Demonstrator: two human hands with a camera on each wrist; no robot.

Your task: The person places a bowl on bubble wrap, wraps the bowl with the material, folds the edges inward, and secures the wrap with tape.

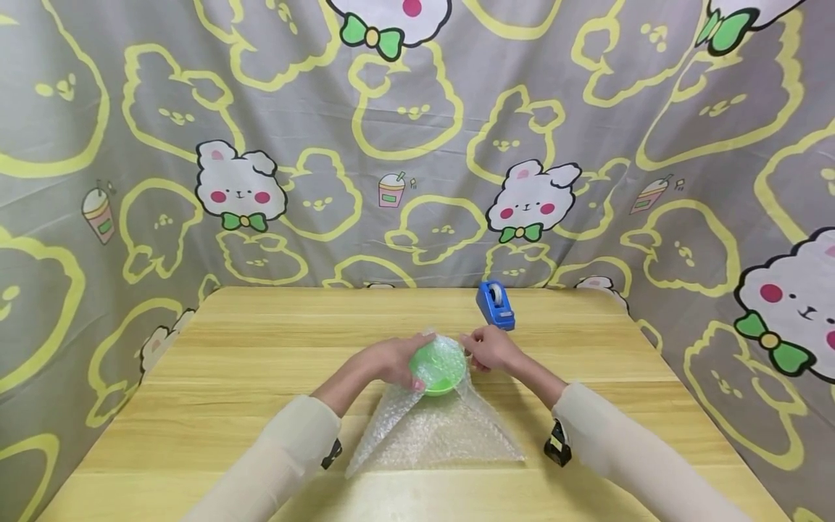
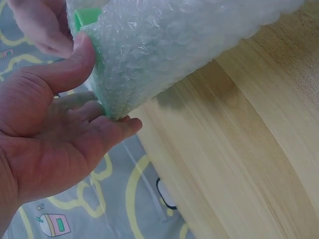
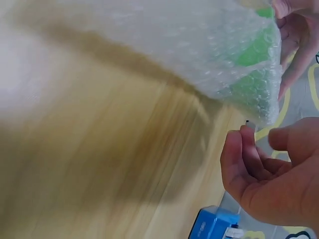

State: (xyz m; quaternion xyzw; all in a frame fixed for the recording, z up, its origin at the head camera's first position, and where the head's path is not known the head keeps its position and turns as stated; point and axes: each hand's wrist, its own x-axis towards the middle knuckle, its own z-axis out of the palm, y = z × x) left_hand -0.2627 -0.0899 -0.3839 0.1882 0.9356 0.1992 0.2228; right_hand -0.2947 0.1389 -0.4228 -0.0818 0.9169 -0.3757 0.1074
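Green bowl [image 1: 445,386]: located just below and right of the centre of the head frame, above the table [image 1: 261,348]. Bubble wrap [image 1: 440,435] covers most of the bowl; a brighter green portion shows at the lower edge. The contents of the bowl, if any, cannot be made out. The loose part of the wrap fans out toward the bottom centre of the frame, ending in one lower-left and one lower-right corner.

Tape dispenser [image 1: 499,314]: blue, on the far part of the table, above and right of the bowl. A tape roll [image 1: 496,293] sits in its upper end.

Left hand [image 1: 396,360]: enters from the lower left and holds the wrapped bowl by its left side. In the left wrist view, the thumb lies at the green rim and the fingers extend beneath the wrap.

Right hand [image 1: 492,349]: enters from the lower right and is positioned at the right side of the bowl, fingers bent. In the right wrist view, the gap between thumb and forefinger is narrow, and a small strip [image 3: 250,125] shows at the fingertips near the wrap edge. Whether the strip is pinched cannot be told.
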